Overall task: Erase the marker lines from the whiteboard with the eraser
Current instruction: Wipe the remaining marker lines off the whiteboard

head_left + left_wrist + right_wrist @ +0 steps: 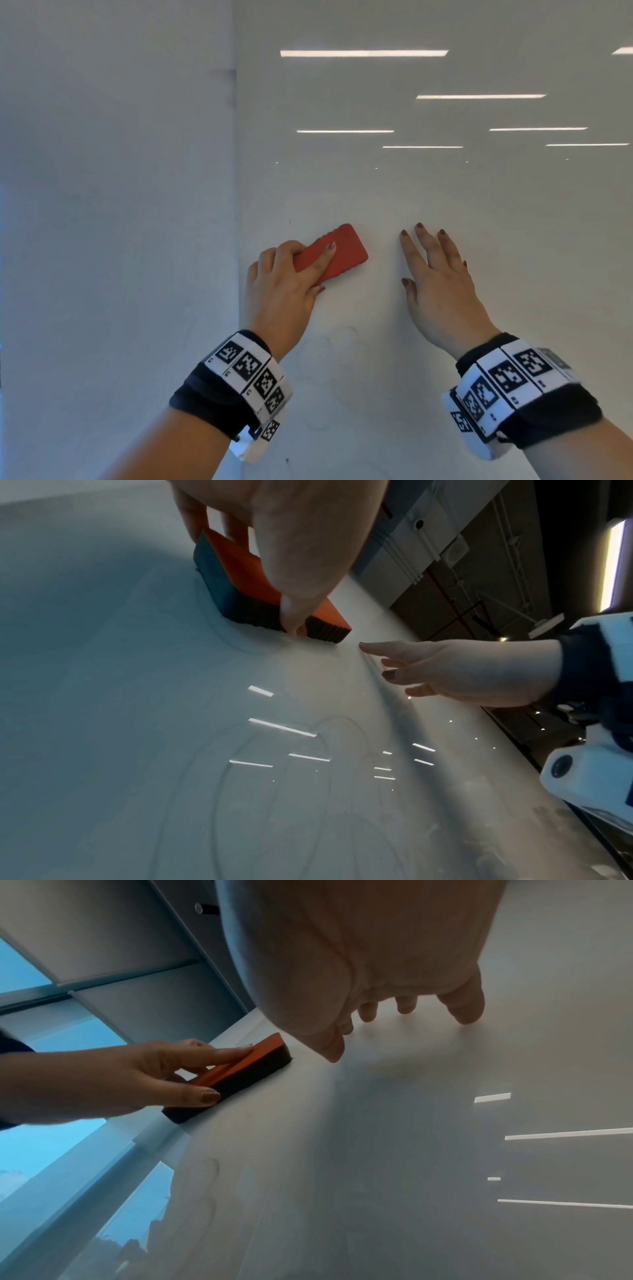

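Observation:
A glossy whiteboard (pixel 428 212) fills the wall ahead. My left hand (pixel 284 284) grips a red eraser (pixel 346 251) with a dark felt pad (pixel 240 604), pressing it flat against the board near its left edge. The index finger lies along the eraser's back and the thumb holds its lower side (pixel 202 1096). My right hand (pixel 435 274) rests flat on the board to the right of the eraser, fingers straight and spread (pixel 462 1007). Faint looping marker traces (pixel 329 356) show below the eraser, and more of these traces (pixel 308 777) appear in the left wrist view.
The board's left edge (pixel 237 205) meets a plain grey wall (pixel 113 205). Ceiling lights reflect as bright bars (pixel 363 53) on the upper board. Windows (pixel 51 1150) show beyond the board's edge in the right wrist view.

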`<control>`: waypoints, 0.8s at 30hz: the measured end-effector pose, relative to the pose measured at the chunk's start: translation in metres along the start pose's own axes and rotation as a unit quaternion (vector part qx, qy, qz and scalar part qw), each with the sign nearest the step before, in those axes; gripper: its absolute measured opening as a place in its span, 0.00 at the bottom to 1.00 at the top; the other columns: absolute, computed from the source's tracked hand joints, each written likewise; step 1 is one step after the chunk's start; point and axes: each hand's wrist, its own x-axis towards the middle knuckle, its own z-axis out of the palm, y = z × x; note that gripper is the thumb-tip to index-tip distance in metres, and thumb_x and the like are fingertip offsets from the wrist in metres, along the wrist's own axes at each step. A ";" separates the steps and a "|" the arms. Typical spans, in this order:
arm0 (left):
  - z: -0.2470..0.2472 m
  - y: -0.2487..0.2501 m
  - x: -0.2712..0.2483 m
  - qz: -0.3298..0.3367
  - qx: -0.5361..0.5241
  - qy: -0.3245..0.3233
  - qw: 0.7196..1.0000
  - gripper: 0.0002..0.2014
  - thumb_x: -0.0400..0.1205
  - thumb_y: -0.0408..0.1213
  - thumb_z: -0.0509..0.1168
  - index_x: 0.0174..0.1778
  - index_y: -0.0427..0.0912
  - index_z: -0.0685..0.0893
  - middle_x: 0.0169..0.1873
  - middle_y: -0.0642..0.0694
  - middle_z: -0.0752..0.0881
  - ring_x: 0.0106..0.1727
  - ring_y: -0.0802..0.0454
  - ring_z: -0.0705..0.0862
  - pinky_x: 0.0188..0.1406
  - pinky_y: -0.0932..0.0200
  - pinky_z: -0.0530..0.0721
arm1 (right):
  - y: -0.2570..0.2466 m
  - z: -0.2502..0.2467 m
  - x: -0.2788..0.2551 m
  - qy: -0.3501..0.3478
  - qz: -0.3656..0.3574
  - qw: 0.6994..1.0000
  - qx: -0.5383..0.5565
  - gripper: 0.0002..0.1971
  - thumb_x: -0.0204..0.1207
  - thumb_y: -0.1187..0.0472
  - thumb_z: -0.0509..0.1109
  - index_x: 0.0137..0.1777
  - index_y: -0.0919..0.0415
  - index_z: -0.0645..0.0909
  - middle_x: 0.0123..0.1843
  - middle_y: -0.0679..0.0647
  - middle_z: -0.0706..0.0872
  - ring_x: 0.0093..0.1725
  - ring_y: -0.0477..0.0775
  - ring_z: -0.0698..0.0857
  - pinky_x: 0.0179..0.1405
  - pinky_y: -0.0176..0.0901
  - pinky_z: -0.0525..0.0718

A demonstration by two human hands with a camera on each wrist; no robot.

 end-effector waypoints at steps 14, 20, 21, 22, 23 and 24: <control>-0.003 0.031 0.043 0.000 0.002 0.005 1.000 0.30 0.76 0.48 0.70 0.74 0.59 0.71 0.61 0.41 0.76 0.56 0.39 0.75 0.53 0.41 0.77 | 0.024 -0.001 0.000 0.012 -0.051 0.999 -0.006 0.32 0.83 0.60 0.57 0.85 0.48 0.48 0.86 0.46 0.48 0.84 0.56 0.45 0.79 0.65 0.56; 0.010 0.047 -0.004 0.024 -0.003 -0.012 1.000 0.30 0.74 0.45 0.73 0.73 0.60 0.73 0.59 0.44 0.77 0.54 0.42 0.75 0.51 0.43 0.78 | 0.026 0.000 0.000 0.012 -0.057 0.998 0.007 0.32 0.83 0.60 0.56 0.85 0.50 0.49 0.86 0.44 0.47 0.84 0.55 0.44 0.79 0.63 0.52; 0.011 0.047 -0.012 0.030 0.000 -0.017 0.999 0.31 0.73 0.45 0.73 0.73 0.60 0.73 0.59 0.44 0.78 0.54 0.42 0.76 0.51 0.43 0.78 | 0.026 0.000 0.000 0.012 -0.057 0.998 0.010 0.31 0.84 0.60 0.56 0.85 0.50 0.49 0.86 0.44 0.47 0.84 0.54 0.44 0.80 0.63 0.52; 0.012 0.047 -0.019 0.034 0.005 -0.022 0.999 0.31 0.73 0.44 0.73 0.73 0.60 0.73 0.59 0.45 0.78 0.54 0.43 0.76 0.51 0.44 0.78 | 0.027 -0.001 0.000 0.010 -0.058 0.998 0.012 0.31 0.84 0.60 0.56 0.85 0.50 0.49 0.86 0.43 0.46 0.84 0.53 0.44 0.80 0.63 0.52; 0.012 0.045 -0.024 0.035 0.009 -0.026 0.999 0.31 0.73 0.43 0.73 0.72 0.60 0.73 0.59 0.45 0.78 0.54 0.43 0.76 0.51 0.44 0.79 | 0.028 -0.001 0.001 0.008 -0.059 0.998 0.013 0.31 0.84 0.60 0.55 0.85 0.50 0.48 0.85 0.43 0.46 0.84 0.53 0.43 0.80 0.62 0.51; 0.011 0.043 -0.027 0.033 0.013 -0.026 0.999 0.30 0.73 0.42 0.74 0.72 0.60 0.74 0.60 0.44 0.78 0.54 0.43 0.76 0.52 0.44 0.79 | 0.028 -0.002 0.001 0.005 -0.060 0.998 0.014 0.31 0.85 0.60 0.54 0.85 0.50 0.48 0.85 0.42 0.45 0.84 0.52 0.43 0.80 0.62 0.51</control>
